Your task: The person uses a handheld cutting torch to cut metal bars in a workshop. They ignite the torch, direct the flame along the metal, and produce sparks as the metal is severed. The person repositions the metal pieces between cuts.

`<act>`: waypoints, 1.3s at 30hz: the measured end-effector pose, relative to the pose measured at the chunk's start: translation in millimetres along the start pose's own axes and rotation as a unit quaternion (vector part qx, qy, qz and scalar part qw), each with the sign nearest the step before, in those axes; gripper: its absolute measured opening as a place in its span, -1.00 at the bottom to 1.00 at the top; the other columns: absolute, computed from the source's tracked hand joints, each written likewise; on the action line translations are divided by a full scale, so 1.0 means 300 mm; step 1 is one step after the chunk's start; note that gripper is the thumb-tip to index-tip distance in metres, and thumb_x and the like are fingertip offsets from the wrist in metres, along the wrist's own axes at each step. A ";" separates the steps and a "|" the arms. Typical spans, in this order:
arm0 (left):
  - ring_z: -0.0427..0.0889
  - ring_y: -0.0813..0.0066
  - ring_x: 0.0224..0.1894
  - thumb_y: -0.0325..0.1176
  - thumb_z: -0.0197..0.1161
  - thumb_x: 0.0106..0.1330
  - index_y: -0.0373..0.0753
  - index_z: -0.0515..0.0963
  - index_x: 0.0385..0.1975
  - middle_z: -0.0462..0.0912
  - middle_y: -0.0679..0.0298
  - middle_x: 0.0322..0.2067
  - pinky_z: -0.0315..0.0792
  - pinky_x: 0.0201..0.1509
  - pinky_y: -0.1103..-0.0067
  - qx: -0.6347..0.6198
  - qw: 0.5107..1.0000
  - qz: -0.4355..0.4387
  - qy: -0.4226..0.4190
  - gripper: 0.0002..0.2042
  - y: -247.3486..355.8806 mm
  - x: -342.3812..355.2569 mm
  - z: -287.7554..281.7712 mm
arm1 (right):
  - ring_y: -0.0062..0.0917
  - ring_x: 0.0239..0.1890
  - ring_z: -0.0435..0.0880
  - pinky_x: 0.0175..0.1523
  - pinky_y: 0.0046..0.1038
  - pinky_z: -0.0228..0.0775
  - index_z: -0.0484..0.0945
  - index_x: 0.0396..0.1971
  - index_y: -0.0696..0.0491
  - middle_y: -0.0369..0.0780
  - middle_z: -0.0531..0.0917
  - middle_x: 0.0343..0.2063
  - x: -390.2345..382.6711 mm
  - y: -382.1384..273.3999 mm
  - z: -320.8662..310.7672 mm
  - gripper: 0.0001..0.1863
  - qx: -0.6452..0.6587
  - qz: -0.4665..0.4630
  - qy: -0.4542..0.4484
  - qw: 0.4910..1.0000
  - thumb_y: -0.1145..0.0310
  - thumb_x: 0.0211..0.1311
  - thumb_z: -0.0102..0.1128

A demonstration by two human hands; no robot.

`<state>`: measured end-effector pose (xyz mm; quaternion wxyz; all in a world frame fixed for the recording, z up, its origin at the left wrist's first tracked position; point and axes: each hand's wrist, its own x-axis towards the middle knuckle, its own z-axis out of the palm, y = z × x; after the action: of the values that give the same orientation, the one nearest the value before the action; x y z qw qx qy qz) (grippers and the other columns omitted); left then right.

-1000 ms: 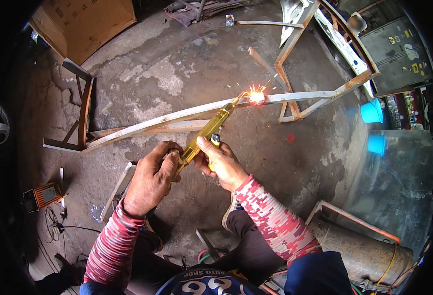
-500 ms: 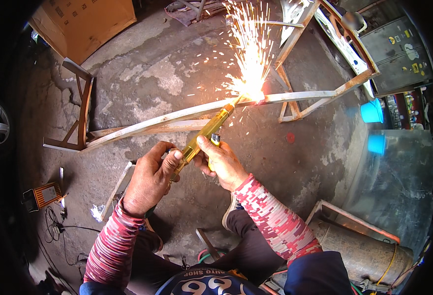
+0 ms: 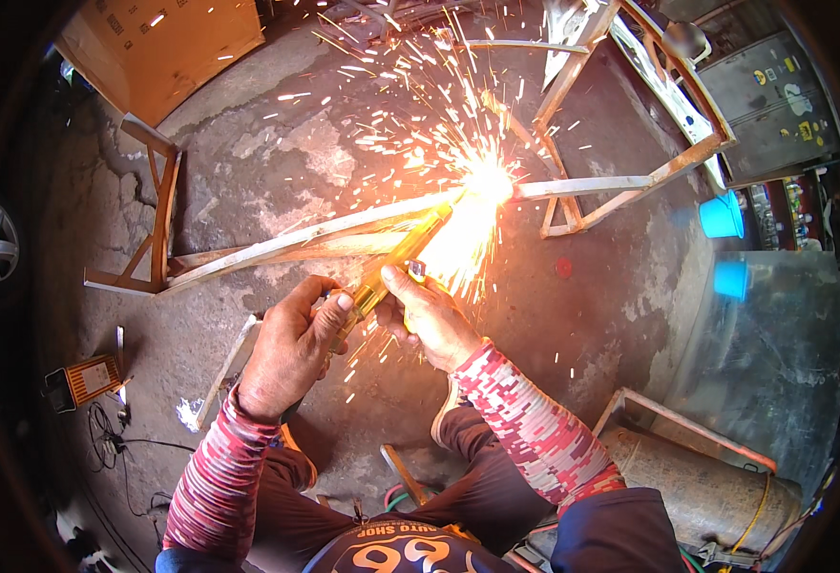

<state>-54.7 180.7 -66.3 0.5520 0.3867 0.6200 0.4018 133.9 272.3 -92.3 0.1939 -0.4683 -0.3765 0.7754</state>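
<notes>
My left hand [image 3: 291, 353] grips the back of a brass cutting torch [image 3: 414, 238], its thumb raised along the handle. Just ahead of it, my right hand [image 3: 431, 320] is closed on the torch barrel, with a small yellow lighter [image 3: 416, 270] also in its grip. The torch tip meets a long, rusty white-painted metal bar [image 3: 316, 228] that crosses the floor. A bright burst [image 3: 485, 180] hides the contact point and throws sparks upward and down beside the torch.
Angled metal frames stand left [image 3: 163, 221] and upper right [image 3: 697, 150]. A cardboard box [image 3: 162, 48] is at top left, a car wheel [image 3: 0, 242] at far left. Blue buckets [image 3: 722, 214], a glossy sheet [image 3: 755, 353] and a metal cylinder [image 3: 697, 482] line the right. Cables [image 3: 110, 439] lie lower left.
The small glow at the torch tip has grown into a large white burst, with sparks spraying wider and now also downward toward my hands. My hands and the torch hold the same position.
</notes>
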 end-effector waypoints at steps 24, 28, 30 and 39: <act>0.70 0.42 -0.39 -0.28 0.03 0.62 -0.36 0.52 0.07 0.69 0.09 -0.44 0.56 -0.22 0.45 0.055 0.995 0.078 0.015 -0.72 0.047 -0.041 0.023 | -0.81 -0.61 0.42 -0.57 -0.68 0.16 0.58 -0.28 -0.08 -0.45 0.58 -0.55 -0.007 0.011 -0.007 -0.68 -0.023 -0.028 0.005 0.999 0.00 0.58 0.09; 0.71 0.49 -0.38 -0.19 0.00 0.64 -0.33 0.51 0.10 0.67 0.15 -0.36 0.56 -0.33 0.54 0.069 0.994 0.085 0.007 -0.67 0.036 -0.037 0.018 | -0.80 -0.60 0.44 -0.55 -0.67 0.19 0.58 -0.28 -0.09 -0.45 0.57 -0.55 -0.005 0.016 -0.007 -0.67 -0.029 -0.032 0.001 0.999 -0.02 0.57 0.09; 0.71 0.53 -0.37 -0.15 -0.02 0.65 -0.32 0.50 0.11 0.66 0.20 -0.32 0.56 -0.40 0.60 0.071 0.994 0.077 -0.001 -0.65 0.029 -0.033 0.012 | -0.79 -0.60 0.41 -0.55 -0.67 0.13 0.59 -0.27 -0.04 -0.42 0.56 -0.55 -0.004 0.016 -0.005 -0.62 -0.040 -0.035 0.004 0.999 -0.01 0.61 0.01; 0.67 0.62 -0.35 -0.12 0.00 0.64 -0.26 0.50 0.15 0.62 0.28 -0.29 0.50 -0.46 0.69 0.021 0.999 0.018 -0.023 -0.65 0.037 -0.028 0.002 | -0.81 -0.60 0.41 -0.54 -0.68 0.17 0.57 -0.30 -0.09 -0.44 0.57 -0.55 -0.002 0.014 -0.011 -0.64 -0.037 -0.030 -0.003 0.999 -0.07 0.55 0.12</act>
<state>-52.9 177.2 -53.0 0.5507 0.4180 0.6084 0.3896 137.3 270.5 -96.2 0.1981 -0.4613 -0.4191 0.7565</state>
